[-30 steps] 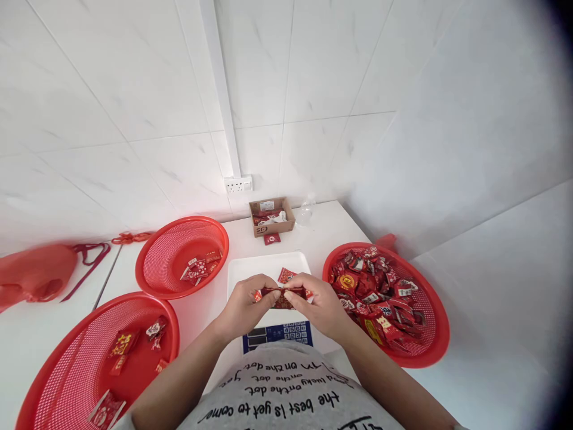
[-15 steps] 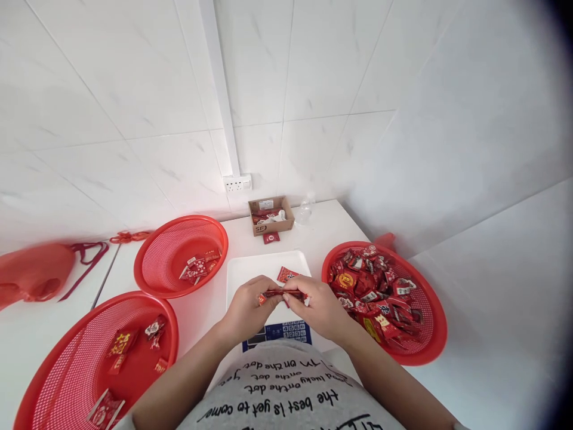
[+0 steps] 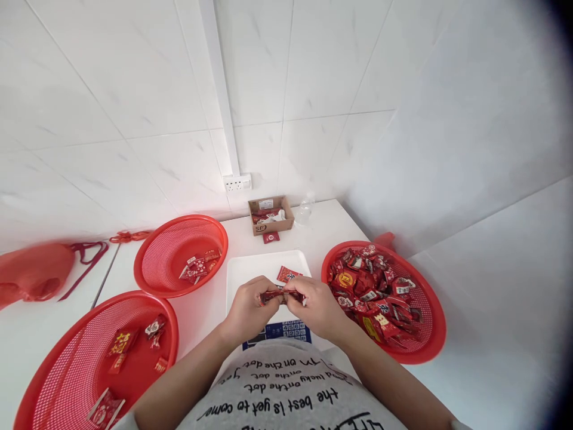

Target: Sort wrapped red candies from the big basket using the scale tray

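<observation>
Both hands meet over the white tray [image 3: 239,269] of a digital scale, pinching one dark red candy packet [image 3: 293,294] between thumbs and fingers. My left hand [image 3: 251,304] grips its left end, and my right hand [image 3: 316,306] holds the right end. Much of the packet is hidden behind the fingers. Just beyond the hands, another red packet [image 3: 287,275] with black lettering lies on the tray. The blue keypad [image 3: 293,330] of the scale shows below the wrists.
On the right stands a red basket [image 3: 441,322] heaped with wrapped packets. Two red baskets, one farther [image 3: 147,251] and one nearer [image 3: 49,370], hold a few packets at left. A small cardboard box [image 3: 273,227] sits at the back beside a clear plastic bottle [image 3: 305,212]. A red bag [image 3: 40,269] lies far left.
The fingers have shifted slightly on the packet, and its middle is now bent or turned a little between the thumbs. Everything else stays in place.
</observation>
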Demonstrator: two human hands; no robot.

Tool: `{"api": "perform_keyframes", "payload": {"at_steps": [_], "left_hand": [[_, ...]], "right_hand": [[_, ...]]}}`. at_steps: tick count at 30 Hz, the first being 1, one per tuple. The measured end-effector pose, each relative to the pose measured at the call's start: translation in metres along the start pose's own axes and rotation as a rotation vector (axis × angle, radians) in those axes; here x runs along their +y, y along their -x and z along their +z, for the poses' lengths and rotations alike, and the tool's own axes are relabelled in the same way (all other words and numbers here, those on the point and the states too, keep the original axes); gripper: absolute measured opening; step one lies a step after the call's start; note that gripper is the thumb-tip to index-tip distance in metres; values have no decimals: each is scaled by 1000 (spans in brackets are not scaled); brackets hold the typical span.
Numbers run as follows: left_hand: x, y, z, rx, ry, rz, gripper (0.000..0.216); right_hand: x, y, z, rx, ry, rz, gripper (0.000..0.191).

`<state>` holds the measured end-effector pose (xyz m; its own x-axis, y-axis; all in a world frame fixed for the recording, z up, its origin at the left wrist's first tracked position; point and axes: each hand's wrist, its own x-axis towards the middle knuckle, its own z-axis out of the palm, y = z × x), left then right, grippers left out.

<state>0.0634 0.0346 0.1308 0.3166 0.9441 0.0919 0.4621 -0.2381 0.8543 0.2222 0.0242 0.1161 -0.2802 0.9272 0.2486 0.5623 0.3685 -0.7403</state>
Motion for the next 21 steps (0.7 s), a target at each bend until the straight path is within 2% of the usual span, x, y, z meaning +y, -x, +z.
{"api": "perform_keyframes", "payload": {"at_steps": [4, 7, 10, 13, 21], "left_hand": [[3, -1, -5, -39, 58, -84, 9], [5, -3, -10, -82, 253, -206, 10], [4, -5, -12, -94, 429, -261, 16], [2, -5, -12, -84, 441, -261, 18], [5, -6, -10, -123, 398, -257, 14]], "right_hand": [[-1, 0, 1, -12, -94, 65, 15], [-4, -3, -4, -32, -285, 220, 15], [-9, -6, -13, -67, -400, 323, 21], [-13, -9, -17, -117, -356, 340, 17], [-11, -5, -7, -50, -221, 320, 13]]}}
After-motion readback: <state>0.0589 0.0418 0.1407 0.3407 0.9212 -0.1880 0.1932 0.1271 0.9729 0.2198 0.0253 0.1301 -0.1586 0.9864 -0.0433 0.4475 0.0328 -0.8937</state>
